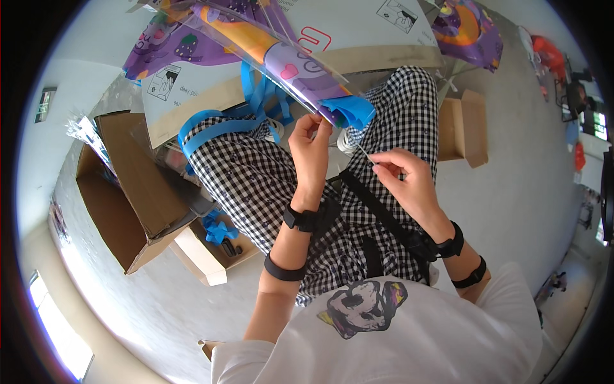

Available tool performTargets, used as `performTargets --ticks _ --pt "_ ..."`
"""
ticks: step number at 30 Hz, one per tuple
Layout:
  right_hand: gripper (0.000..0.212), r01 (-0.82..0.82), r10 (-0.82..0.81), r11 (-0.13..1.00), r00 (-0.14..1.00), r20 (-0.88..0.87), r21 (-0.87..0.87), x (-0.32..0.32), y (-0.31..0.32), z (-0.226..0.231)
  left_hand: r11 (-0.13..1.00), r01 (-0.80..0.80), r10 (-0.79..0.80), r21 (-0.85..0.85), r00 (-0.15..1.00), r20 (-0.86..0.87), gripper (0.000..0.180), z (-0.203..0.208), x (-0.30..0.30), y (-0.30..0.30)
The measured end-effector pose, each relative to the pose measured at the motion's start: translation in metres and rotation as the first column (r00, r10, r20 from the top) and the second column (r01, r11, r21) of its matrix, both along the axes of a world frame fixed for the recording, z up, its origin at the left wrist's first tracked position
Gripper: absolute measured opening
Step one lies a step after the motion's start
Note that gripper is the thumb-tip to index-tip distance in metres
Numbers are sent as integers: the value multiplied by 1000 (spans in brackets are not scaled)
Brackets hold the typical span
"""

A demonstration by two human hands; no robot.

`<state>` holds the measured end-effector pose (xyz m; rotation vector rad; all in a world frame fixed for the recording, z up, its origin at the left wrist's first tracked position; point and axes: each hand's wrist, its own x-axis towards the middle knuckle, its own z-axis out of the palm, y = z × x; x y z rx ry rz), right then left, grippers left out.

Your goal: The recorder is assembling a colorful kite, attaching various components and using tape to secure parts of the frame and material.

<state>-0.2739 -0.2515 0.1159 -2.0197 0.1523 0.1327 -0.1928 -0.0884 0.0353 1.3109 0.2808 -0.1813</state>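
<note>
My left hand [311, 146] pinches the lower end of a long clear plastic sleeve [268, 51] that holds a folded purple and orange kite with blue tails. A bunch of blue ribbon [350, 110] sticks out at that end. My right hand [400, 171] pinches a thin pale rod [362, 150] just right of the sleeve's end, its tip pointing toward the sleeve. Both hands hover over my lap in black-and-white checked trousers [256, 179]. Black bands sit on both wrists.
An open brown cardboard box [121, 192] stands at the left on the grey floor. A small box [211, 246] with blue pieces lies beside it. Loose blue ribbons [211, 128] drape over my left knee. Another purple kite [470, 29] and a cardboard box [464, 125] lie on the right.
</note>
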Motion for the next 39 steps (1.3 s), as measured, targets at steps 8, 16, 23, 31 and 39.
performTargets --ticks 8,16,23,31,39 --pt "18 25 -8 994 987 159 -108 -9 -12 21 959 157 -204 237 961 188 12 33 -26 -17" --pt "13 69 -51 994 979 197 -86 -2 -14 21 900 337 -390 275 906 166 14 63 -58 -22" --pt "11 57 -29 989 980 198 -137 3 -8 13 892 400 -420 211 906 56 16 63 -66 -13" --pt "10 23 2 990 985 170 -142 -2 -8 9 811 524 -558 261 827 74 17 58 -79 -19" --pt "13 -39 47 998 986 163 -51 -2 -10 12 883 463 -465 75 885 7 15 46 -81 -10"
